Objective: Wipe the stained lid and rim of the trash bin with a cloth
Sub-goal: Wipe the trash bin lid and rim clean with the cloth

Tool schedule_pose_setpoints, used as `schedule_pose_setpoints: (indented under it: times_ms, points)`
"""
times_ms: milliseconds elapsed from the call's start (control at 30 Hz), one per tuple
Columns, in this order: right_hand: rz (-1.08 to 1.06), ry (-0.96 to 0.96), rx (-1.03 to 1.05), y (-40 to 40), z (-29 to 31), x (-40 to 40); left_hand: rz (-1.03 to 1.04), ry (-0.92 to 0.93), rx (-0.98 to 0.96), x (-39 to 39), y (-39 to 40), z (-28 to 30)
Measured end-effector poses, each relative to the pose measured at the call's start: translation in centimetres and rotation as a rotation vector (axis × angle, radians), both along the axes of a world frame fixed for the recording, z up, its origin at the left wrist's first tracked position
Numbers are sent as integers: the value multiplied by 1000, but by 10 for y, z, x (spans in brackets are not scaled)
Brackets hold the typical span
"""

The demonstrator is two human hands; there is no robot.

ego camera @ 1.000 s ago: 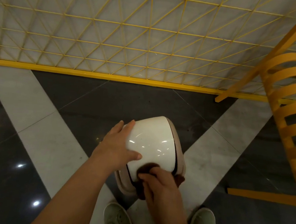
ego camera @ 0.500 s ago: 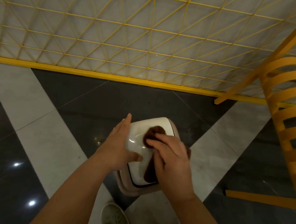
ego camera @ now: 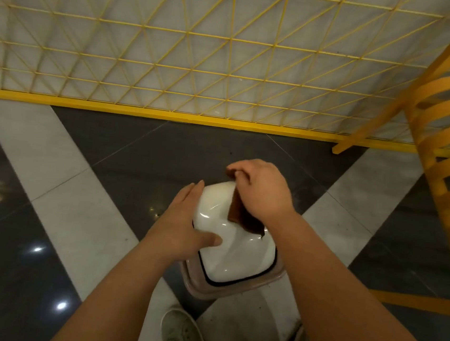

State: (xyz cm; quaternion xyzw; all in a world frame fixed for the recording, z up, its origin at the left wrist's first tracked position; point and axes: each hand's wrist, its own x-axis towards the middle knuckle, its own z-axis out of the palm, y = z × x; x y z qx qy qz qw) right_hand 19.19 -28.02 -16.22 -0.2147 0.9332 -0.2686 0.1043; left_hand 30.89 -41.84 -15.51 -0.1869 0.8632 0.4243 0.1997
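The right hand (ego camera: 261, 190), gripping the cloth (ego camera: 237, 212), has slid to the lid's (ego camera: 232, 250) far edge; left hand (ego camera: 182, 226), flat, should steady it

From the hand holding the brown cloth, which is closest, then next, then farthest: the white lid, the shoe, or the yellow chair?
Measured from the right hand in the head view:
1. White lid: directly beneath it, touching.
2. Shoe: below the bin, at the bottom edge.
3. Yellow chair: far right, by the fence.
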Motion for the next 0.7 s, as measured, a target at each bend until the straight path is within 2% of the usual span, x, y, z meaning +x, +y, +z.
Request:
schedule_pose_setpoints:
  times_ms: [133, 300, 433, 600, 700]
  points:
    - [-338, -355, -305, 35, -4, -3, -32, -4, 3, -5, 4, 1]
    - [-555, -548, -494, 68, -15, 39, -44, -21, 3, -11, 6, 3]
    - [-602, -542, -538, 86, -20, 84, -42, -14, 4, -11, 6, 2]
    - [-587, -387, -380, 98, -28, 126, -46, -18, 17, -13, 6, 2]
    - [-631, -387, -300, 101, -29, 138, -51, -26, 42, -15, 4, 3]
